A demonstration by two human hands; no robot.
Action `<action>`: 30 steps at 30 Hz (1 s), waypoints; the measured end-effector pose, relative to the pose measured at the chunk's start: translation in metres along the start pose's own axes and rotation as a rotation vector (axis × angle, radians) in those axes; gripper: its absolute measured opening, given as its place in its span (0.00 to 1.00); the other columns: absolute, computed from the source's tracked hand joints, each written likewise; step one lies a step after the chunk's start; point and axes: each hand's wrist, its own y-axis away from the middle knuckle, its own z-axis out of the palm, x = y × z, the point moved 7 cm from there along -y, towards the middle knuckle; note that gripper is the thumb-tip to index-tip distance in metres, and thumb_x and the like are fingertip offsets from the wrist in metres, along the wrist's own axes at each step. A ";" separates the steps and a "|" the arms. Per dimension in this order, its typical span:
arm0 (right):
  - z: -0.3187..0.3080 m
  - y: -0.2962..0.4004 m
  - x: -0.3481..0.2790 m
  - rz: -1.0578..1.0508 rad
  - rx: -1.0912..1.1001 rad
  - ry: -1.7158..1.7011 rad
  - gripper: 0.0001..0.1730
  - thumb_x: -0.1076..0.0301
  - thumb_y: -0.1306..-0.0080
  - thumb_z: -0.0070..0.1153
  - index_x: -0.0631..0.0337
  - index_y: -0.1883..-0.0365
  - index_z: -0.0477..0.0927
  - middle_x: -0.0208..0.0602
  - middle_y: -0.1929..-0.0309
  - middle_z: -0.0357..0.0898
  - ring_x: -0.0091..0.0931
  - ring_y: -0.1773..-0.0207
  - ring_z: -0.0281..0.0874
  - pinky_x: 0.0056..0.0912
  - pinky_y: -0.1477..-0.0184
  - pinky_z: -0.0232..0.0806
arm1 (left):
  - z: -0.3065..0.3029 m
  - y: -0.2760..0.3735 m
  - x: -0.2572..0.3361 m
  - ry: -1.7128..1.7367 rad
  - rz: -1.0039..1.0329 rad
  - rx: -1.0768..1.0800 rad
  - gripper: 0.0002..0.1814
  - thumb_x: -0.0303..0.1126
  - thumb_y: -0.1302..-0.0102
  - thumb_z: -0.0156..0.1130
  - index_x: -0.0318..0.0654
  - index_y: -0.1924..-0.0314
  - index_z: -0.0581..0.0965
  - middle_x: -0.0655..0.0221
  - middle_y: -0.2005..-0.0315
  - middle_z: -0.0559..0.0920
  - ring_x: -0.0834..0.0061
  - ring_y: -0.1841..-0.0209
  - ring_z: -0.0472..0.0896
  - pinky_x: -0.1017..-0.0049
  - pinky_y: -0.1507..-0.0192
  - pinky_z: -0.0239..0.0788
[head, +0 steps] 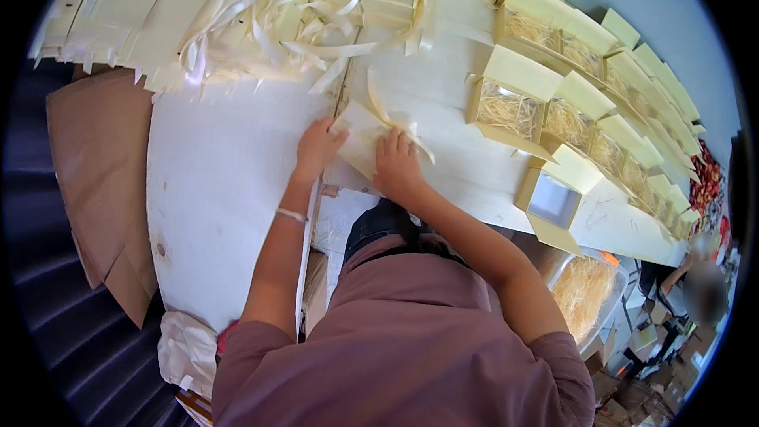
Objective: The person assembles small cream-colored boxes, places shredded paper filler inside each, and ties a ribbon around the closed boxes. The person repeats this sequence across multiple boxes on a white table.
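In front of my body, a cream cardboard box (359,130), apparently flat or closed, lies on the white tabletop between my hands. My left hand (319,148) grips its left edge, with the thumb towards the top face. On the right side, my right hand (398,163) is bent over the box, its fingertips at a cream ribbon (422,143). One loose ribbon tail runs away from me and another trails to the right. The fingers of my right hand cover part of the box and the ribbon.
Stacked cream boxes with loose ribbons (278,24) fill the back left. Open boxes with shredded filler (507,108) stand in rows to the right, near an open box without filler (552,200). A tub of shredded filler (584,293) sits below. Another person (682,284) is at far right.
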 end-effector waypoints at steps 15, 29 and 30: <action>-0.032 -0.069 0.119 0.332 -0.347 -0.226 0.29 0.42 0.49 0.55 0.61 0.65 0.78 0.45 0.63 0.77 0.37 0.56 0.75 0.45 0.53 0.63 | 0.025 0.080 0.062 -0.041 0.964 0.034 0.05 0.28 0.53 0.57 0.40 0.74 0.71 0.67 0.73 0.72 0.62 0.66 0.73 0.68 0.68 0.67; -0.055 -0.027 0.088 0.128 0.151 0.034 0.37 0.56 0.46 0.55 0.50 0.38 0.58 0.53 0.34 0.44 0.43 0.31 0.41 0.55 0.35 0.36 | 0.053 0.047 0.051 -0.034 0.951 0.091 0.05 0.27 0.51 0.53 0.38 0.71 0.73 0.67 0.67 0.77 0.64 0.49 0.72 0.72 0.56 0.70; -0.055 -0.022 0.083 0.055 0.152 0.076 0.37 0.57 0.46 0.56 0.50 0.38 0.58 0.53 0.34 0.44 0.43 0.31 0.40 0.54 0.35 0.36 | 0.056 0.044 0.059 -0.019 0.950 0.114 0.04 0.27 0.51 0.53 0.38 0.72 0.73 0.66 0.66 0.77 0.63 0.49 0.72 0.71 0.56 0.70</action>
